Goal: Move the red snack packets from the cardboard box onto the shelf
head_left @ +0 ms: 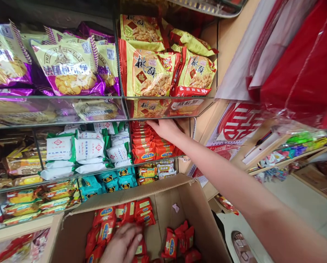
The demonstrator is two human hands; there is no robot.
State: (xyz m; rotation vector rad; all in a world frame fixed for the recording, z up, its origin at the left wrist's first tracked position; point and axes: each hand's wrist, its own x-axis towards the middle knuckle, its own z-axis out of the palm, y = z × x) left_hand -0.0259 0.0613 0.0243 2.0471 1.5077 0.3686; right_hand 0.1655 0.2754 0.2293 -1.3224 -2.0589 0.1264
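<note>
My right hand (165, 128) reaches into the second shelf and rests on top of a stack of red-orange snack packets (148, 146), fingers curled over them. My left hand (123, 243) is down in an open cardboard box (169, 190), its fingers pressed on the red snack packets (106, 224) lying inside. More loose red packets (181, 239) lie at the box's right side. Whether either hand actually grips a packet is hidden.
Glass shelves (97, 120) hold purple-and-yellow biscuit bags (67, 67), yellow-and-red bags (152, 71), white-and-green packets (84, 149), teal packs (116, 180) and yellow bars (26, 199). Red bags (303, 62) hang at the right above a side shelf of sweets (295, 149). My shoe (241, 246) shows on the floor.
</note>
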